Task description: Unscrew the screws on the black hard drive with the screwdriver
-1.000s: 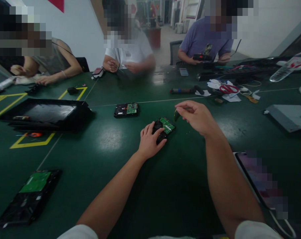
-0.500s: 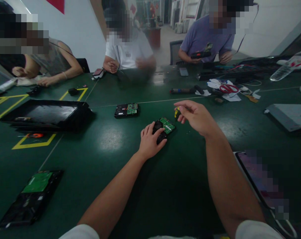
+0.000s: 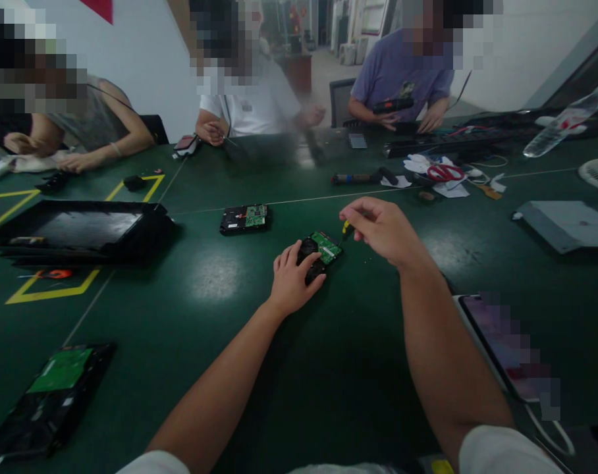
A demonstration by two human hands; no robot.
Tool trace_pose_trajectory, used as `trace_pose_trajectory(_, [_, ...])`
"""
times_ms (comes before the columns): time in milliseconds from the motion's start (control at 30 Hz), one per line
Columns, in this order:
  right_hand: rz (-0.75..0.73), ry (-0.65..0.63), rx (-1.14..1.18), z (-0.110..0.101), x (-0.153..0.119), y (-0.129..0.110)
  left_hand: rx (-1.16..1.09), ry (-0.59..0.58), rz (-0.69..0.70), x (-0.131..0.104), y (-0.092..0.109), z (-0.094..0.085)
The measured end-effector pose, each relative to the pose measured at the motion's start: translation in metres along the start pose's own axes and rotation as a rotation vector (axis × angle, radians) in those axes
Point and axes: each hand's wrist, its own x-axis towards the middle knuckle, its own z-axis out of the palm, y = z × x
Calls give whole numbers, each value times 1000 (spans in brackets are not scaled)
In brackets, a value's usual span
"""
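A hard drive (image 3: 327,246) with a green circuit board lies on the dark green table, circuit side up. My left hand (image 3: 295,280) rests on its black near-left part, fingers spread around it and holding it against the table. Pinched in the fingers of my right hand (image 3: 375,227) is a small yellow and black screwdriver (image 3: 346,228). Its tip points down at the drive's right corner; whether it touches is too small to tell. A second hard drive (image 3: 244,218) lies further back to the left, and a third (image 3: 56,388) at the near left.
Black trays (image 3: 81,230) stand at the left, an orange-handled tool (image 3: 56,274) beside them. A phone (image 3: 501,349) lies at the near right, a grey metal box (image 3: 566,224) beyond it. Red scissors (image 3: 446,172), gloves and a bottle (image 3: 566,125) lie further back. Three people sit opposite.
The view has shifted slightly to the right. Less of the yellow screwdriver handle shows between my right fingers. My left hand stays on the drive. Across the table, a person's hand has risen.
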Motion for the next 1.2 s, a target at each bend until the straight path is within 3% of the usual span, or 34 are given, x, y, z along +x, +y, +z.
trace_pose_trajectory(233, [-9,-73,93,2,0,-1,1,8,6,0,0,0])
trace_pose_trajectory(567, [31,50,16,1,1,8,-4,6,6,0,-1,1])
trace_pose_trajectory(900, [-16,-93,134,2,0,-1,0,15,8,-1,-2,2])
trace_pose_trajectory(1200, [23,33,-1,1,1,8,-1,6,8,0,-1,1])
